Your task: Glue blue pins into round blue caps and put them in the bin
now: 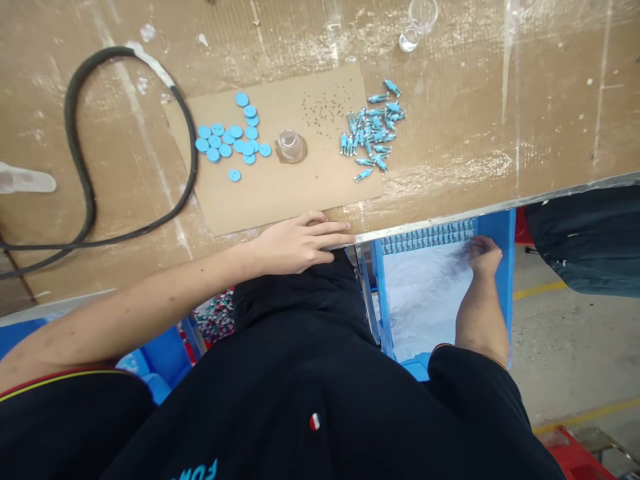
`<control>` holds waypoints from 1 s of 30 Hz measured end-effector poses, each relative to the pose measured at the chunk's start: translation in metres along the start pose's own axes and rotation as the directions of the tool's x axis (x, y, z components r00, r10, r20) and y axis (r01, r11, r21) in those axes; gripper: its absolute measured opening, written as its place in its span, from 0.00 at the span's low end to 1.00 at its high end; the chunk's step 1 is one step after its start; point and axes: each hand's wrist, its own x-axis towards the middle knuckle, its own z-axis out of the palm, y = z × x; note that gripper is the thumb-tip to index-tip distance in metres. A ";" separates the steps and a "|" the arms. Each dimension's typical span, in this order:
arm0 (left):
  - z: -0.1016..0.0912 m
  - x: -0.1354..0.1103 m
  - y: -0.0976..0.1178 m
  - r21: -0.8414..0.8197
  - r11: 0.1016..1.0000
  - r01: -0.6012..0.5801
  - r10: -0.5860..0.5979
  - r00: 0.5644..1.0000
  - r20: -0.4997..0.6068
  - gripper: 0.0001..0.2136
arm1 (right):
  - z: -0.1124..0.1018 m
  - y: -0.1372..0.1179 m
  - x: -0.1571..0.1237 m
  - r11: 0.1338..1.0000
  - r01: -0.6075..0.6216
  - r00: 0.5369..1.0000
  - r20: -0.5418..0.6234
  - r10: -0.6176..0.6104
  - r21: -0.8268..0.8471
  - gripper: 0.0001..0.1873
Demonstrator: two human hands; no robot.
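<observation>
My left hand lies flat on the near edge of the cardboard-covered table, fingers stretched out and holding nothing. My right hand reaches down into a blue bin beside the table, fingers curled at the end of a row of small blue parts lined along the bin's far wall; what they hold is hidden. White plastic sheet lines the bin. On a cardboard mat lie several blue discs, a small clear cup and a heap of blue pin-like parts.
A black cable loops over the table's left side. A clear glass jar stands at the far edge. Another blue bin with small mixed parts sits low left. A dark garment hangs at right above concrete floor.
</observation>
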 end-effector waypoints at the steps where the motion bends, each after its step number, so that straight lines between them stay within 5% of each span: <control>1: 0.001 0.000 0.000 0.008 1.000 -0.005 0.005 1.000 -0.005 0.13 | 0.000 -0.001 0.002 1.000 0.005 1.000 0.008 -0.005 -0.012 0.19; 5: 0.003 0.000 -0.001 -0.016 1.000 -0.010 0.010 0.999 -0.047 0.13 | -0.003 -0.004 0.008 0.997 0.019 0.999 0.035 -0.016 -0.069 0.19; 12: 0.001 0.003 0.001 0.038 0.999 0.030 -0.033 0.996 0.087 0.14 | -0.004 -0.005 0.011 0.992 0.020 0.999 0.045 -0.015 -0.127 0.21; 22: 0.007 -0.001 -0.002 -0.103 0.994 -0.026 0.012 0.992 -0.129 0.14 | -0.006 -0.003 0.011 0.987 0.032 0.997 0.081 -0.019 -0.157 0.21; 30: 0.002 0.002 0.000 -0.046 0.999 0.026 -0.025 0.999 0.021 0.14 | -0.004 0.000 0.012 0.988 0.041 0.996 0.085 -0.028 -0.149 0.20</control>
